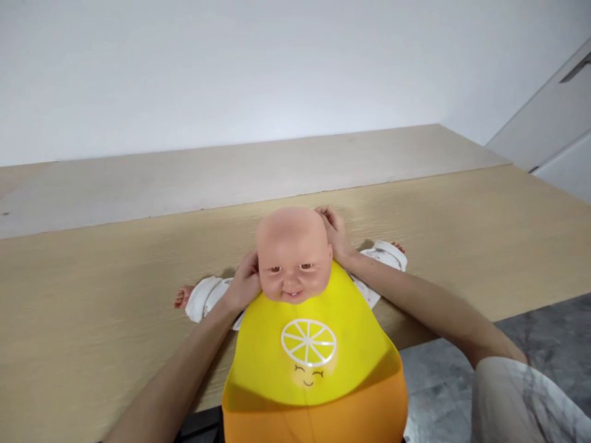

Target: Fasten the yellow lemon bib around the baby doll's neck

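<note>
A baby doll [294, 246] lies on its back on the wooden table, its white-sleeved arms spread out to both sides. Over its chest lies a yellow bib [263, 344] with a lemon-slice print and an orange catch pocket [318, 415] at the bottom. My left hand [248, 280] is at the left side of the doll's neck, closed on the bib's neck strap, with its fingertips hidden behind the head. On the other side, my right hand [335, 232] has its fingers curled beside the head at the bib's other strap. The strap ends are out of sight.
The wooden table [462, 227] has a paler board [277, 169] along its back, against a white wall [231, 74]. Grey marbled floor [549, 357] shows at the lower right, and a white door [554, 111] stands at the right.
</note>
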`<move>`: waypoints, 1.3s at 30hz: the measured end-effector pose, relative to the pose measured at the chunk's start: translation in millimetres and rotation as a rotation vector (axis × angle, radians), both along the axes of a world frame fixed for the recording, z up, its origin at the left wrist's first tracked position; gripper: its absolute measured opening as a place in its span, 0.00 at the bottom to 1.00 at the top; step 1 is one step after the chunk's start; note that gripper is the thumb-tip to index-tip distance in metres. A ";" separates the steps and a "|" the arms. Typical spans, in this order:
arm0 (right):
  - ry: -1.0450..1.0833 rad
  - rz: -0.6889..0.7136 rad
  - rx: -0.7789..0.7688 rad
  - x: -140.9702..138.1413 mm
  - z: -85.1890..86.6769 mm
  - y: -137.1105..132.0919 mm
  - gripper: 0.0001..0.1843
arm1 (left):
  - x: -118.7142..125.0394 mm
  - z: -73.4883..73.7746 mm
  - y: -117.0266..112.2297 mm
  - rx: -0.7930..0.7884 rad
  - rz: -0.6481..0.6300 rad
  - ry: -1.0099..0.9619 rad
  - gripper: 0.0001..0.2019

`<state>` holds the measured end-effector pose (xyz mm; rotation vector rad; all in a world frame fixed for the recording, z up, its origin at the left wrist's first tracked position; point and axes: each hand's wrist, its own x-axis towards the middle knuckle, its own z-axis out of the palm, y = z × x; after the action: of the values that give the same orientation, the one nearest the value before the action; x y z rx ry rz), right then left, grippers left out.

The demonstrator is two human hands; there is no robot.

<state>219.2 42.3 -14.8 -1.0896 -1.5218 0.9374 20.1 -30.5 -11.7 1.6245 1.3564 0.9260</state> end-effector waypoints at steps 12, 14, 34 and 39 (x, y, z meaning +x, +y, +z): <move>-0.195 -0.108 0.183 7.6 -7.9 16.6 0.10 | -7.4 7.7 -3.9 0.051 0.015 0.212 0.26; -0.271 -0.124 0.191 8.9 -11.4 19.9 0.10 | -6.8 7.5 -2.9 0.056 0.005 0.228 0.26; -0.640 -0.120 0.127 12.2 -7.7 18.6 0.09 | -14.5 -16.2 6.8 0.072 0.004 0.250 0.29; -0.698 -0.118 0.076 12.0 -5.2 18.3 0.09 | -13.2 -14.1 7.4 0.030 0.004 0.230 0.27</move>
<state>231.2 60.6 -20.0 -1.5255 -1.9956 0.4183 6.9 -23.1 -25.8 1.7951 1.5065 0.7823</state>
